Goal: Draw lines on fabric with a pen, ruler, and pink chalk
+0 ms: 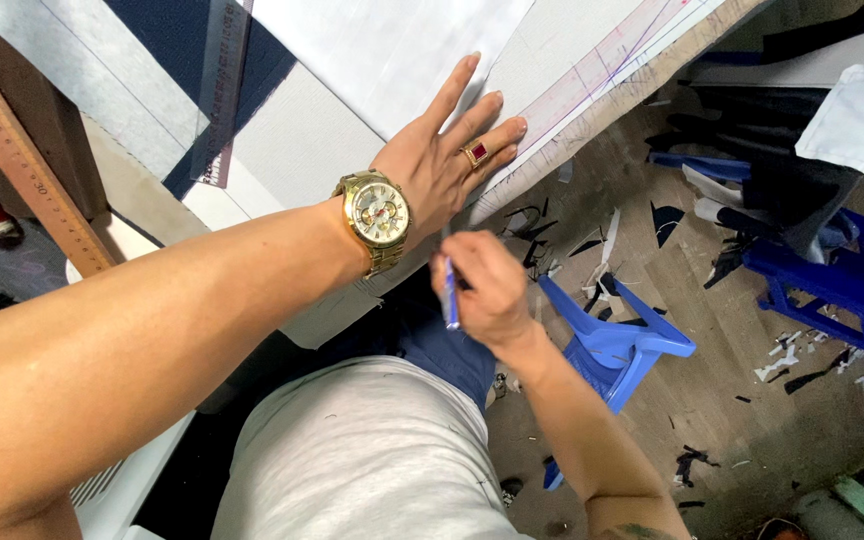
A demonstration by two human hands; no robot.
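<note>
Worktop (642, 75) fills the top of the view, running away from the hands, and it is layered: a big white paper pattern sheet (392, 50) on top, pale grey cloth (292, 150) under it, and a strip of dark navy cloth (167, 40) further out to the left. The left hand (447, 160) lies flat and open on the sheet, fingers spread and pointing away, palm pressing down. I'd judge that is to pin the paper so it cannot slide near the edge. A gold watch (377, 215) sits on that wrist and a ring with a red stone (477, 153) on one finger.

Just below it, nearly touching the heel of the left hand, the right hand (487, 290) is closed round a blue pen (450, 300), tip up towards the worktop edge, held as for marking along the sheet. Faint pink and purple ruled lines (612, 55) run along the sheet's edge beyond the fingers.

Well left of the hands, a long wooden ruler (22, 160) lies at the side, and a clear plastic ruler (220, 90) rests on the navy cloth.

Right of the hands, a wooden floor (712, 400) is scattered with cloth scraps (602, 250). A blue plastic stool (617, 340) stands just beside the right hand, and a heap of dark and white cloth (802, 130) sits on another blue stool (842, 290) further off.
</note>
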